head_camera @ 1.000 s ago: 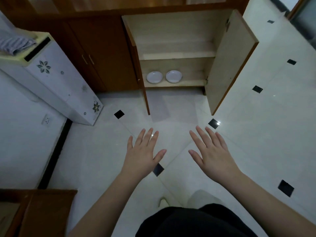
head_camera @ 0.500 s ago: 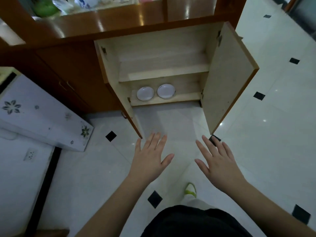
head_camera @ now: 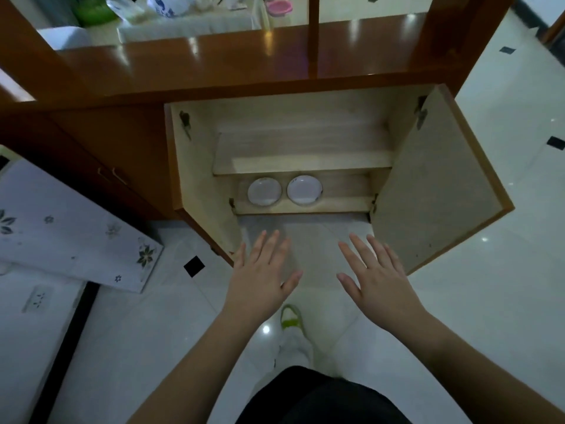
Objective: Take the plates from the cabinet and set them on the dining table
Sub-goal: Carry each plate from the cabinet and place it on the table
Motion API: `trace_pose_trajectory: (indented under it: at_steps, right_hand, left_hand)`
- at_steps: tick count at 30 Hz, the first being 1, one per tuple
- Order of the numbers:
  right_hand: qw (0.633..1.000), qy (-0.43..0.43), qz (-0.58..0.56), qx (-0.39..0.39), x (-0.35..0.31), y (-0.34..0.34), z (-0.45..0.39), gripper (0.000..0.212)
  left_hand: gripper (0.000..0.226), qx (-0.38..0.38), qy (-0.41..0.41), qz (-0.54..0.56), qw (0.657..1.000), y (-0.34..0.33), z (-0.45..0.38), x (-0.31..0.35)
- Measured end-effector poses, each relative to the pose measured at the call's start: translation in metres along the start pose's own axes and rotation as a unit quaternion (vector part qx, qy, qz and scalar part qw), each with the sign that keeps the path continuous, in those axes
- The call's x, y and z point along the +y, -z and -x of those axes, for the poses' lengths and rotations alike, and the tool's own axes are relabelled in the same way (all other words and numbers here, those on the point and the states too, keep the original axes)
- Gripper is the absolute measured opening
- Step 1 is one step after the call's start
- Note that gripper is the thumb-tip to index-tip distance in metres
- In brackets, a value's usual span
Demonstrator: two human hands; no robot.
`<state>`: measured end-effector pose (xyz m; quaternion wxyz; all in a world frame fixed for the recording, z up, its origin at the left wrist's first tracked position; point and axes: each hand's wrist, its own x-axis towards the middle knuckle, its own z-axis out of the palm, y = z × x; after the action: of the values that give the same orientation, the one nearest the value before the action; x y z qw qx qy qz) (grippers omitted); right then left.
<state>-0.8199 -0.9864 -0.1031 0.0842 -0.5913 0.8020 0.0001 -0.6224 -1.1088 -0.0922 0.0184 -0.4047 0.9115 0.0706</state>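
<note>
Both hands, left hand (head_camera: 260,278) and right hand (head_camera: 377,280), hover spread and empty. Two round white ceramic plates (head_camera: 264,191) sit ahead on the cabinet's pale wooden bottom shelf (head_camera: 342,203). Best reach low, one hand under each rim.

My forearms run off the bottom edge, and the shelf (head_camera: 302,162) hides the far rims of both plates (head_camera: 264,191).
</note>
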Motion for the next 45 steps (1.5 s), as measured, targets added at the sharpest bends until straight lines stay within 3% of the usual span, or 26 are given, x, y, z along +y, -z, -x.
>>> trace_pose_trajectory:
  at_steps: [7, 14, 22, 31, 41, 45]
  right_hand:
    - [1.000, 0.004, 0.009, -0.005, -0.009, 0.005, -0.104, 0.063]
    - [1.000, -0.014, -0.008, 0.002, -0.011, 0.015, -0.180, 0.063]
    - [0.998, -0.002, -0.030, -0.048, 0.016, -0.029, -0.247, 0.060]
    - [0.997, 0.020, -0.042, -0.067, 0.063, -0.113, -0.358, 0.059]
    - [0.995, 0.031, -0.069, -0.072, 0.097, -0.253, -0.441, 0.069]
    - [0.996, 0.021, -0.060, -0.069, 0.113, -0.315, -0.477, 0.056]
  left_hand:
    - [0.065, 0.058, -0.011, -0.007, 0.998, 0.009, -0.096, -0.030]
    - [0.064, 0.021, -0.010, 0.003, 1.000, -0.004, -0.169, -0.066]
    - [0.066, -0.050, 0.013, 0.047, 0.998, -0.041, -0.233, -0.068]
    - [0.058, -0.042, -0.014, 0.035, 0.998, -0.126, -0.344, -0.081]
    - [0.063, -0.126, -0.032, -0.014, 0.991, -0.277, -0.418, -0.104]
    - [0.065, -0.145, -0.019, -0.018, 0.989, -0.346, -0.450, -0.123]
